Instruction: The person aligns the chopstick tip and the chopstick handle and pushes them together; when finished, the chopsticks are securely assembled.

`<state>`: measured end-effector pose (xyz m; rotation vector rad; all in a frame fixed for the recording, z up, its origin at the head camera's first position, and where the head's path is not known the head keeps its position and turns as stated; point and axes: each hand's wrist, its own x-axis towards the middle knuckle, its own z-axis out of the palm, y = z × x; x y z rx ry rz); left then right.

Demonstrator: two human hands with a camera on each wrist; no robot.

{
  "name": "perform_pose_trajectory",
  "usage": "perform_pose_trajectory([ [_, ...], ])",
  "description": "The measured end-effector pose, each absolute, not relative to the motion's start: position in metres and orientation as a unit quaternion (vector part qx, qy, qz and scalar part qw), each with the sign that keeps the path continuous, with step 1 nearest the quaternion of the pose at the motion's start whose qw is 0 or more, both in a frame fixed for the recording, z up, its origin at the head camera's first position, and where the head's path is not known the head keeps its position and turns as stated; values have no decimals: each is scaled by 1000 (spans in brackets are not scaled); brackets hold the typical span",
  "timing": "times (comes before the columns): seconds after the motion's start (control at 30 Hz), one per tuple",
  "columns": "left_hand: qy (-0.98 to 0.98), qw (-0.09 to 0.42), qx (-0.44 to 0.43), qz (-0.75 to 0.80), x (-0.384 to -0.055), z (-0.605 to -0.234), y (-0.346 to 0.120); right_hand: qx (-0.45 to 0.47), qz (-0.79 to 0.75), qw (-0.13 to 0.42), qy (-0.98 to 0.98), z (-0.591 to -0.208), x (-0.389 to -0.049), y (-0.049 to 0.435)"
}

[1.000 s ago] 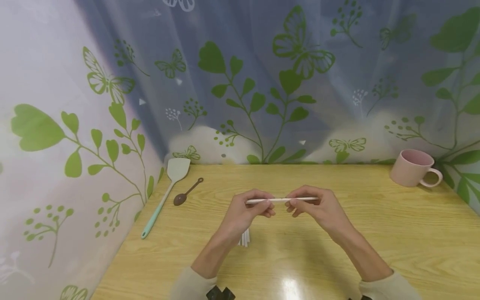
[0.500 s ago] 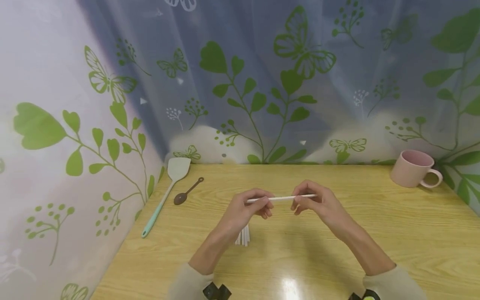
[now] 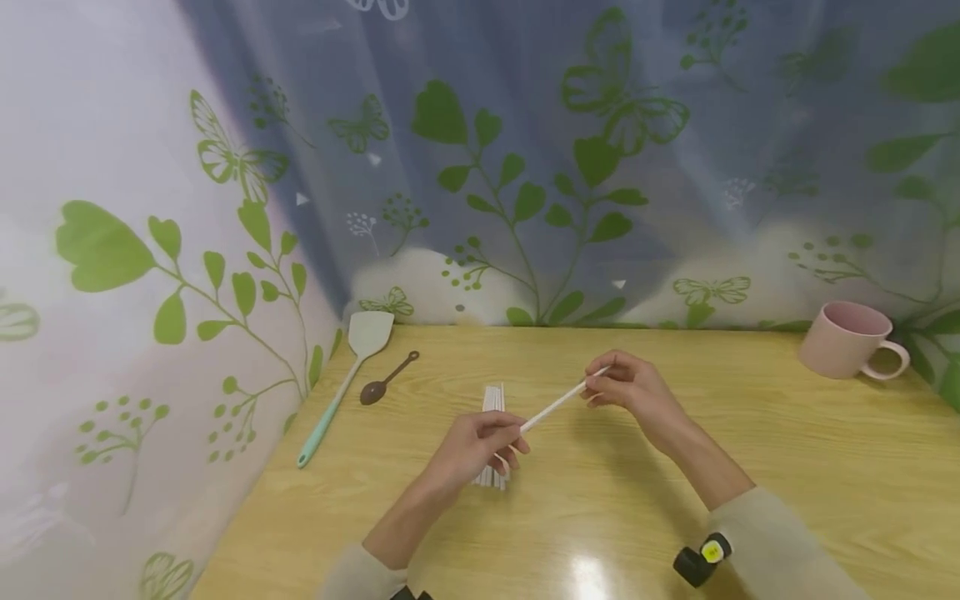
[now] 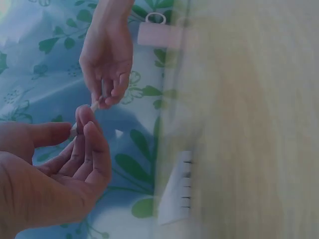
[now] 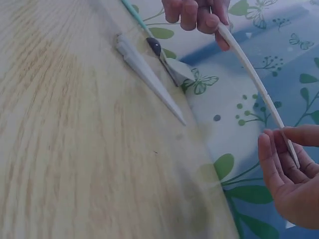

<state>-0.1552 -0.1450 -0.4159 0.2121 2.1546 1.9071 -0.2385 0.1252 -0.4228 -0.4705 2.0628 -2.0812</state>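
Observation:
In the head view, a slim white stick (image 3: 555, 407) slants between my two hands above the wooden table. My left hand (image 3: 472, 446) pinches its lower, nearer end between thumb and fingers. The farther end is pinched by my right hand (image 3: 633, 390). The right wrist view shows the stick (image 5: 254, 77) whole in its middle stretch, with a small mark partway along it. Beneath my left hand lies a bundle of similar white sticks (image 3: 491, 398), partly covered by that hand; the left wrist view shows the bundle (image 4: 175, 196) lying apart from both hands.
At the left lie a spatula (image 3: 371, 333) with a pale green handle and a small brown spoon (image 3: 373, 392). A pink mug (image 3: 836, 346) stands at the far right. A leaf-and-butterfly curtain (image 3: 525, 125) borders the table's back and left side.
The stick has gone from nearly level to slanting. My left hand has moved down and nearer, uncovering more of the bundle; my right hand has risen slightly. The head view has shifted a little left.

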Motion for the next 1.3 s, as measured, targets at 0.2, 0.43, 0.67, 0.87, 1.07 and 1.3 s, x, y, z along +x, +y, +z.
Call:
perform_pose_trajectory([
  [0.2, 749, 158, 57, 641, -148, -428, -143, -149, -716, 96, 676, -438, -249, 113],
  [0.43, 761, 169, 43, 625, -143, -441, -143, -129, -726, 102, 668, -448, -256, 93],
  [0.67, 739, 194, 35, 644, -142, -446, -146, -106, -731, 104, 666, -464, -263, 67],
  [0.87, 708, 228, 36, 668, -139, -447, -148, -72, -735, 111, 665, -476, -270, 54],
  [1.07, 678, 243, 24, 694, -136, -448, -150, -67, -731, 121, 669, -481, -272, 46],
  [1.3, 670, 247, 24, 700, -134, -452, -155, -60, -724, 125, 676, -483, -272, 39],
])
